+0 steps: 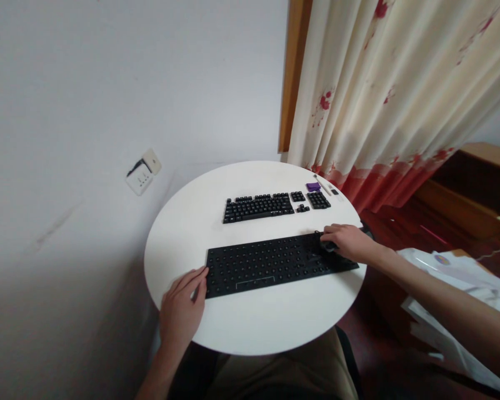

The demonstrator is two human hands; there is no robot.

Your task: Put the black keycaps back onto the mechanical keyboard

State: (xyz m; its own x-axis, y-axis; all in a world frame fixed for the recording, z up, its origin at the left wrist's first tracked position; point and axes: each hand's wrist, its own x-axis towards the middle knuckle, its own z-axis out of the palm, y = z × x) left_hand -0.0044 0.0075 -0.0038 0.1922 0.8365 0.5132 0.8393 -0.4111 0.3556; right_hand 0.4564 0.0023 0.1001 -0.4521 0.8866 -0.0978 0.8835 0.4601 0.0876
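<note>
A black keyboard (258, 261) with its keycaps off lies across the white round table, its bare switches showing. My left hand (185, 303) holds its left edge, fingertips and thumb against the side. Over the keyboard's right end, my right hand (350, 241) is closed around a small dark rounded object (328, 245), mostly hidden by the fingers; its kind cannot be made out. Behind the keyboard, the loose black keycaps (258, 208) are laid out in keyboard order, with the number-pad keycaps (319, 200) grouped at the right.
A folded purple cloth (313, 187) and a thin light-handled brush (323, 185) lie at the table's (175, 233) far right. The wall with a socket (139, 179) is at the left. A curtain (383, 111) hangs behind, and white bags (462, 289) stand at the right.
</note>
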